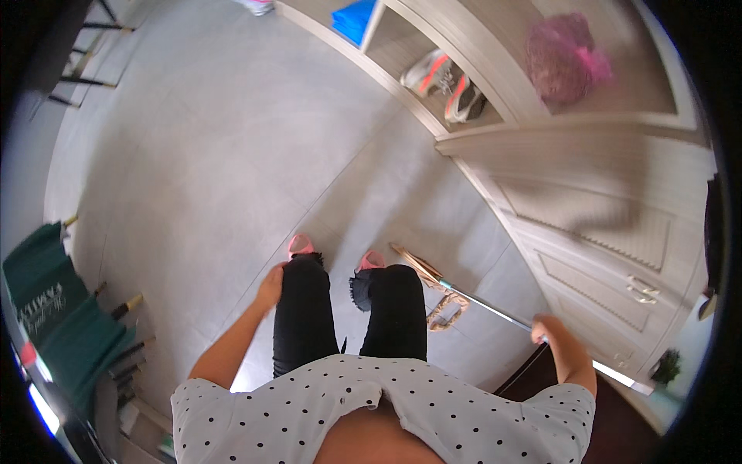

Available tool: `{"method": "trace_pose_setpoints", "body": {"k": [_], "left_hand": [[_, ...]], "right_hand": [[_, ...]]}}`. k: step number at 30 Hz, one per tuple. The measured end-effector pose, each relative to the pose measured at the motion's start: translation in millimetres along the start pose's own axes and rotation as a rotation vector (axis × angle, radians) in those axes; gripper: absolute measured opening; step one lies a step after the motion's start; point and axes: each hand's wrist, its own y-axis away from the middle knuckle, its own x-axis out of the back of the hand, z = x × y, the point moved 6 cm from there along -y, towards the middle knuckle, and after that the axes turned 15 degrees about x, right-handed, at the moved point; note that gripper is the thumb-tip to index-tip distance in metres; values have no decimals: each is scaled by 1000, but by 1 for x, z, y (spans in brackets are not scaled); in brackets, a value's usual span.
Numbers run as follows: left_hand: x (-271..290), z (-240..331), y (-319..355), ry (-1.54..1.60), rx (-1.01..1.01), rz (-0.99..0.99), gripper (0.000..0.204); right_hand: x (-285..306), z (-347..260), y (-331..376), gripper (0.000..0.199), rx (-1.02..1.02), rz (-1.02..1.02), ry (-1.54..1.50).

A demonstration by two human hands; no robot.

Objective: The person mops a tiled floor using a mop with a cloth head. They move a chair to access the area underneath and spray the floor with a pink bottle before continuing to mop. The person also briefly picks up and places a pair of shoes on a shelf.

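My right hand (539, 328) is closed around the upper end of a long, pale metal handle. The handle slants down to the floor on my right and ends at a teal joint and a tan, flat head; it looks like a broom (488, 306). Beside its head lies a tan, looped piece (448, 312) whose kind I cannot make out. My left hand (270, 288) hangs beside my left knee, fingers loosely extended and touching or close to the black trouser leg (303, 317). Nothing shows in it.
Grey tiled floor (209, 170) spreads ahead. A wooden cabinet (587, 201) runs along the right, its open shelves holding sneakers (444, 83), a pink bag (568, 60) and a blue item (354, 20). At left stands a rack-like thing with a green cloth (62, 301); dark chair legs (97, 54) stand far left.
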Motion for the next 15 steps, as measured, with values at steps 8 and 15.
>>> {"method": "trace_pose_setpoints", "body": {"k": [8,15], "left_hand": [[-7,-9,220,-66,168,120,59],[8,38,280,144,41,44,26]], "right_hand": [[-140,-38,139,13,260,-115,-1479],[-100,-94,273,17,547,199,-1355]]}}
